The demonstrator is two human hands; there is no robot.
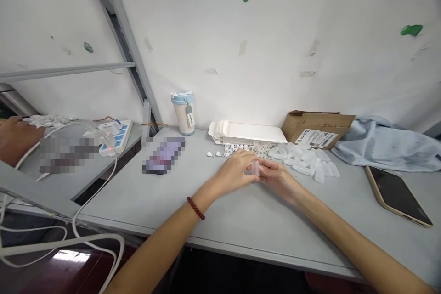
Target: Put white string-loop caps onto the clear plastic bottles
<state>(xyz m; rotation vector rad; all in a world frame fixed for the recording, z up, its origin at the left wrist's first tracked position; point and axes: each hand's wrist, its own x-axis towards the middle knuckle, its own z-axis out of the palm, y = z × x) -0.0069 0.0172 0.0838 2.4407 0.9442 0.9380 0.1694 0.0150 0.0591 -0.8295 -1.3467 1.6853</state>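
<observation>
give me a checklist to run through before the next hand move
1. Left hand on the translucent piece: ok, between thumb and fingers.
2. Right hand gripping it too: cannot tell; its fingertips are right beside it.
3. Inside of that piece: cannot tell, too small.
4. Loose translucent pieces nearby: ok, heaped beyond the right hand.
5. Tumbler upright: ok, against the wall side.

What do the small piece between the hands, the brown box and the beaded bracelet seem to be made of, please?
The small piece looks like frosted plastic, being pale and translucent. The brown box seems to be matte cardboard, judging by its colour and folded edges. The beaded bracelet has round, dark-red beads, perhaps smooth wood, though plastic or stone is possible.
</observation>
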